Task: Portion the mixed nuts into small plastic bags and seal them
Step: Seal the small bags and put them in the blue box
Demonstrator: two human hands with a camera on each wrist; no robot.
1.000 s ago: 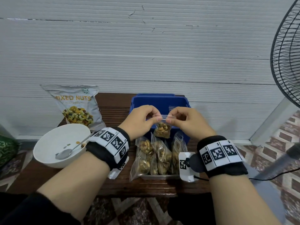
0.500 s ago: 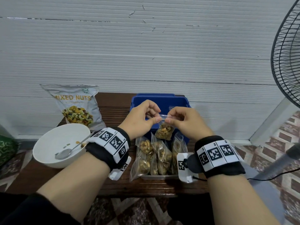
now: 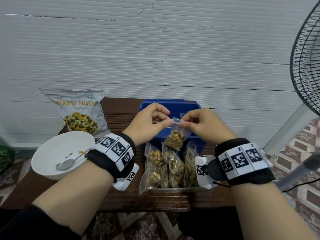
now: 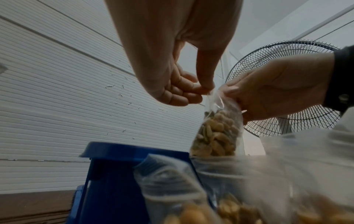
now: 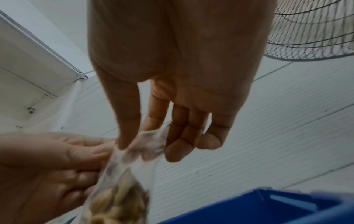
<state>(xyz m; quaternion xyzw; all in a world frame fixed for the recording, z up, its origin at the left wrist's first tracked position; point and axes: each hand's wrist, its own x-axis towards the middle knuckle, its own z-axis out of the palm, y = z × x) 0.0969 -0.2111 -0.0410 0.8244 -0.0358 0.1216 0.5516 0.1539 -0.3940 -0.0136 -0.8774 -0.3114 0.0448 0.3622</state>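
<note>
Hands pinch our small bag (image 3: 174,138) by its top edge, left hand (image 3: 149,123) and right hand (image 3: 204,127) at opposite corners. It hangs freely above the filled bags (image 3: 166,167), beside the blue bin (image 3: 173,103) near the desk (image 3: 121,108) edge.

A black wire-caged fan (image 3: 306,56) stands at the right. Behind the counter (image 3: 121,108) runs a white ribbed wall (image 3: 155,49). Patterned tiles (image 3: 308,135) cover the floor.

One bowl (image 3: 58,153), one spoon (image 3: 66,164)
</note>
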